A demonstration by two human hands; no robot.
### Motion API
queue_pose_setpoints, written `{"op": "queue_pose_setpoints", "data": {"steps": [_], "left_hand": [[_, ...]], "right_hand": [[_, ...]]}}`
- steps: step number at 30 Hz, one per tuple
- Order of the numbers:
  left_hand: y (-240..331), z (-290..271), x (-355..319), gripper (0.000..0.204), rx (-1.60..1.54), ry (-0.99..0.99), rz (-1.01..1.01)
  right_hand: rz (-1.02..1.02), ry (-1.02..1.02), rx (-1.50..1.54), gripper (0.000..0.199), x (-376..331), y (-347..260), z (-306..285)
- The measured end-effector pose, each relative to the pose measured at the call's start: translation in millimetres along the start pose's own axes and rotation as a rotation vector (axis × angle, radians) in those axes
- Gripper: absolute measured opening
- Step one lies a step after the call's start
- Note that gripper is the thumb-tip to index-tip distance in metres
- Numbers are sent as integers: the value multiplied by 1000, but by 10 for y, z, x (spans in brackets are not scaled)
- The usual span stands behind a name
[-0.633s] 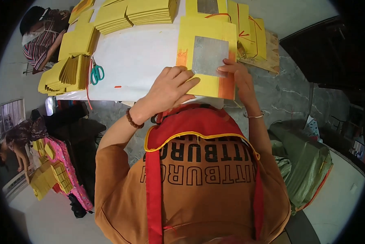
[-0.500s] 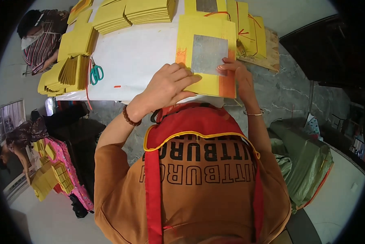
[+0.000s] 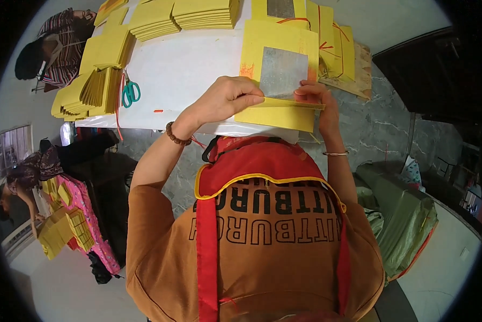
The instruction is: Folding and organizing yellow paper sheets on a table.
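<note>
A yellow sheet of joss paper (image 3: 284, 70) with a silver-grey square and orange smears lies on top of a stack at the table's near right. Its near edge is lifted and folded up into a narrow strip. My left hand (image 3: 231, 97) pinches the left end of that strip between thumb and fingers. At the right end, my right hand (image 3: 320, 103) has its fingers curled over the edge, pressing or gripping it. Beneath the strip, plain yellow paper (image 3: 278, 119) shows at the table's front edge.
Teal-handled scissors (image 3: 130, 92) and a small red strip (image 3: 158, 111) lie on the white table (image 3: 187, 64). Folded yellow stacks (image 3: 206, 13) line its far and left sides. Red-tied bundles (image 3: 335, 48) rest on a wooden board (image 3: 361, 72) at right. Two people work at left.
The sheet's near edge has been raised from flat and folded away from me. My left hand has closed into a pinch. At the far left, the seated person has leaned over.
</note>
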State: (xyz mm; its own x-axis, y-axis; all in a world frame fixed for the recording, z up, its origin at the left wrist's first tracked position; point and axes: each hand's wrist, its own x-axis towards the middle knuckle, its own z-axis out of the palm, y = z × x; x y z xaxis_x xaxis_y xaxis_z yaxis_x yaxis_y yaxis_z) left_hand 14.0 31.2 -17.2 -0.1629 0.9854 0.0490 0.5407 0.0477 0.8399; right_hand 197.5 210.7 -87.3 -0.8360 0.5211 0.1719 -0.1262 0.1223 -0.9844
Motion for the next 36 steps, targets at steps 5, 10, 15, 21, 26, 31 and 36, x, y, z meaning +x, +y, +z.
{"op": "queue_pose_setpoints", "data": {"steps": [5,10,15,21,26,31,36], "left_hand": [[-26,-12,5,17,-127,-41,-180],[1,12,1,17,-191,-3,-204],[14,-26,36,17,-277,-52,-259],[-9,-72,79,17,-361,-107,-315],[-39,-87,93,19,-420,-95,-349],[-21,-84,82,20,-420,-91,-374],[-46,-100,88,18,-394,-126,-348]], "right_hand": [[29,13,144,54,-13,67,21],[-47,-2,2,60,-1,92,-7],[7,21,67,61,-14,40,18],[-24,35,44,59,-31,121,13],[21,34,68,43,-47,100,-15],[65,15,-57,35,-39,21,11],[34,-16,-35,38,-41,116,-32]]}}
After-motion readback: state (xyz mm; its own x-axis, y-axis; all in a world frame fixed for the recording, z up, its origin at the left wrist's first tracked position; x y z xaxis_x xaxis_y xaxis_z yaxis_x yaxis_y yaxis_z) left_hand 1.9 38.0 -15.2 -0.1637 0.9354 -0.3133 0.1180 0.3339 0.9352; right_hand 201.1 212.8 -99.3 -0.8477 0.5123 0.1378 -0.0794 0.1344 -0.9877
